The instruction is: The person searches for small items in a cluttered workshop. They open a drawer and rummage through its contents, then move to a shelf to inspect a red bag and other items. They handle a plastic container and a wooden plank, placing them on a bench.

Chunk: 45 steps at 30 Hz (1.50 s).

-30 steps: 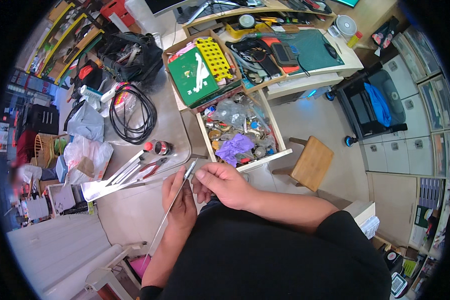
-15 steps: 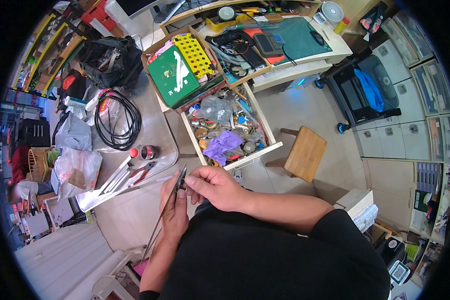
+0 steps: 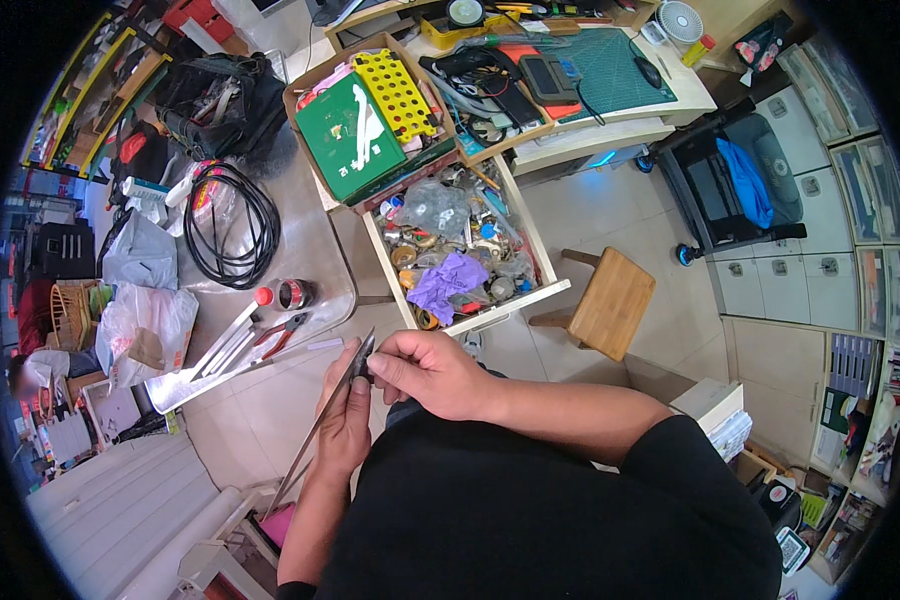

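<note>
My left hand (image 3: 342, 430) is closed round a long, thin, flat grey-brown strip (image 3: 300, 458), whose lower end slants down beside my left forearm. Near its upper, pointed end is a small dark piece (image 3: 362, 364), pressed by my left thumb. My right hand (image 3: 432, 374) meets it there, thumb and fingers pinched together at that dark piece; the fingers hide what lies between them. Just beyond my hands, an open drawer (image 3: 515, 306) holds a crumpled purple bag (image 3: 448, 284) and a jumble of small parts.
Left stands a metal table (image 3: 310, 215) with a coiled black cable (image 3: 268, 250), a dark bottle (image 3: 295, 294), red-handled pliers (image 3: 278, 336) and white strips (image 3: 225, 345). A cardboard box (image 3: 295, 100) stands behind the drawer. To the right are a wooden stool (image 3: 612, 303) and an office chair (image 3: 705, 185).
The view has shifted slightly. The strip's lower end has swung a little outward to the left. Both hands keep nearly the same hold.
</note>
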Available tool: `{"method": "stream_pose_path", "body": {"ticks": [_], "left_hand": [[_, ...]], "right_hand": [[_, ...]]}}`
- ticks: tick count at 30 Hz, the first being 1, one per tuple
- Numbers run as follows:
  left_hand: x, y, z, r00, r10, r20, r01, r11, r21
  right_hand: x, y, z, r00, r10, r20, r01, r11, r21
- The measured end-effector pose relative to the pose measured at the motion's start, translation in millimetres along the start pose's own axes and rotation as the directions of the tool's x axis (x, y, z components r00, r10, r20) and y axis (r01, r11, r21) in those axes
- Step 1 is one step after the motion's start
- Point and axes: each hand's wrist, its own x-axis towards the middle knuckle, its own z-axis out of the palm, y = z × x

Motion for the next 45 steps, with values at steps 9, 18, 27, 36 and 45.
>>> {"method": "stream_pose_path", "body": {"ticks": [9, 18, 27, 36, 45], "left_hand": [[3.8, -11.0, 1.8, 0.991, -0.127, 0.03, 0.13, 0.98, -0.153], [1.3, -24.5, 5.3, 0.949, -0.302, 0.086, 0.313, 0.89, -0.332], [1.7, -20.6, 0.8, 0.933, -0.332, 0.138, 0.359, 0.863, -0.355], [-7.1, -30.5, -4.5, 0.889, -0.44, 0.129, 0.456, 0.824, -0.337], [-7.8, -36.8, -2.1, 0.91, -0.403, 0.101, 0.411, 0.836, -0.364]], "right_hand": [[8.5, 6.8, -0.5, 0.999, -0.029, -0.043, 0.026, 0.997, -0.067], [12.4, 11.0, -3.1, 0.976, -0.213, -0.054, 0.171, 0.89, -0.423], [16.1, 13.8, -3.8, 0.969, -0.242, -0.044, 0.186, 0.84, -0.51], [17.3, 17.1, 1.4, 0.985, -0.158, -0.074, 0.109, 0.889, -0.445], [19.5, 17.7, 5.2, 0.985, -0.157, -0.076, 0.099, 0.86, -0.501]]}}
